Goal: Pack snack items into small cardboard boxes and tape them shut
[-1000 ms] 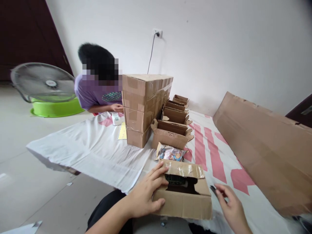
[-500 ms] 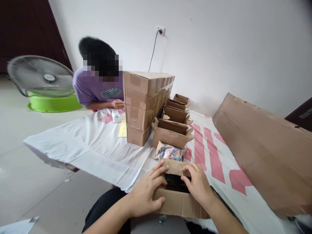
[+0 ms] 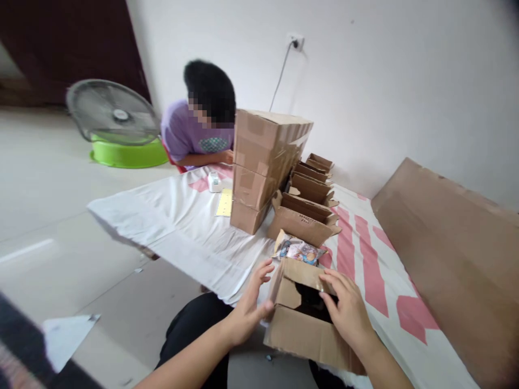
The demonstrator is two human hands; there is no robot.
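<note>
A small open cardboard box (image 3: 300, 337) sits on the floor sheet right in front of me, with something dark inside. My left hand (image 3: 249, 302) rests against the box's left side, thumb near its corner and fingers spread upward. My right hand (image 3: 344, 308) lies over the box's top opening, fingers curved onto the far flap and edge. A colourful printed packet (image 3: 300, 251) lies just beyond the box.
A row of open cardboard boxes (image 3: 304, 216) runs toward the wall beside a stack of taped boxes (image 3: 263, 162). A large flat cardboard sheet (image 3: 450, 254) lies at right. Another person in a purple shirt (image 3: 190, 135) bends over the white-and-pink sheet (image 3: 182, 221). A fan (image 3: 113, 113) stands at left.
My right hand came from the floor at right onto the box's top. The left hand slid from the top flap to the box's left side. The view swung left.
</note>
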